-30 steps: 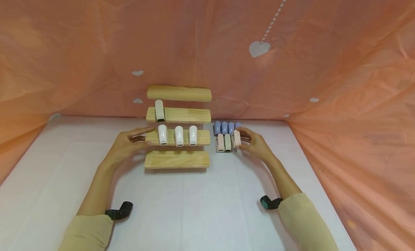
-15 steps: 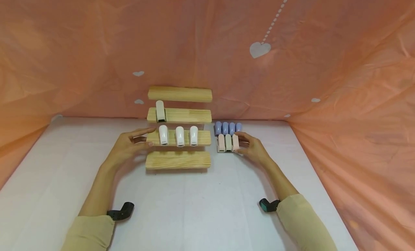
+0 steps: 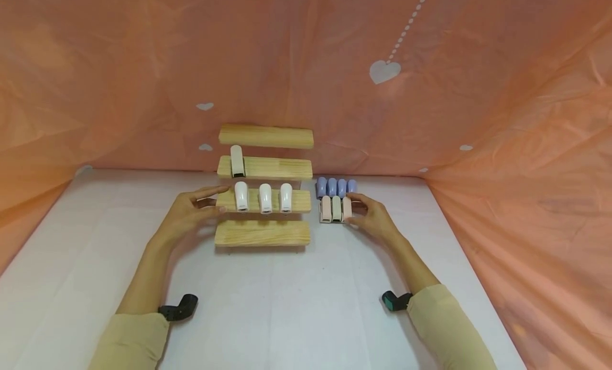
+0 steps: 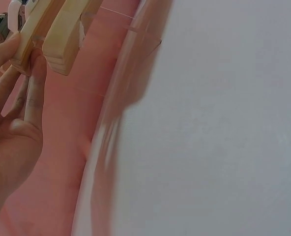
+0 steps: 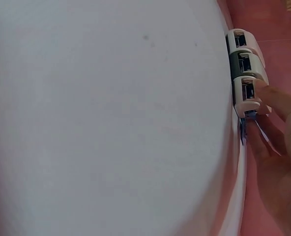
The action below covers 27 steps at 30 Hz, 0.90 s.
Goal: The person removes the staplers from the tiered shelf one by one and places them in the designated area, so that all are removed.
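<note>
Pinching rightmost pink stapler (image 3: pixel 347 207) in our right hand (image 3: pixel 377 218), right of frame centre, long axis up-frame; our left hand (image 3: pixel 188 213), farther, grips wooden shelf (image 3: pixel 300 201).

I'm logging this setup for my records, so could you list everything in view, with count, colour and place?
Tabletop: one, white, below everything
Backdrop: sheet count unclear, orange-pink, behind and at both sides
Hearts: at least five, white, on the backdrop
Wooden boards: four, pale yellow, tiered near the back
White stapler-like pieces: three, third board from top
Cream piece: one, dark base, second board's left end
Purple-blue pieces: four, back row, right of boards
Pink pieces: two, front row ends
Green piece: one, pale, between the pink ones
Wrist devices: two, black
Sleeves: two, beige
Left hand: one, gripping third board
Right hand: one, pinching right pink piece
</note>
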Tool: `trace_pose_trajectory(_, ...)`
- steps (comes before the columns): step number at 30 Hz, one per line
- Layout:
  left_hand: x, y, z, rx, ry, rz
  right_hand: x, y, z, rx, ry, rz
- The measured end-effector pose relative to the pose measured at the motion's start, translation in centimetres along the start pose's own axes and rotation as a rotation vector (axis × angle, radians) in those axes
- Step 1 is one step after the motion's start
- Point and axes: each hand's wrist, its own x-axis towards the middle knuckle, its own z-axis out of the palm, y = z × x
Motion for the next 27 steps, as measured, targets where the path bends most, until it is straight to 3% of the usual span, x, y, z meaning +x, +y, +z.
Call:
trace_pose_trajectory(6,0.3,0.2,-0.1,0.038,0.007,-0.018,0.5,-0.8,-0.6,0.011,0.042,-0.021)
trace_pose_trajectory(13,0.4,0.3,-0.2,-0.022,-0.002,-0.002,1.1,-2.9,-0.8,0.04,0.068,-0.079)
trace_pose_trajectory(16,0.5,0.3,-0.2,-0.028,-0.019,0.007,1.2,-4.7,-0.8,0.07,0.075,-0.107)
trace_pose_trajectory(22,0.6,0.7,-0.4,0.05,-0.01,-0.022,1.2,-9.7,-0.5,0.118,0.074,-0.182)
trace_pose_trajectory(27,0.4,0.8,-0.3,0.053,-0.019,-0.027,1.9,-11.6,0.3,0.152,0.074,-0.215)
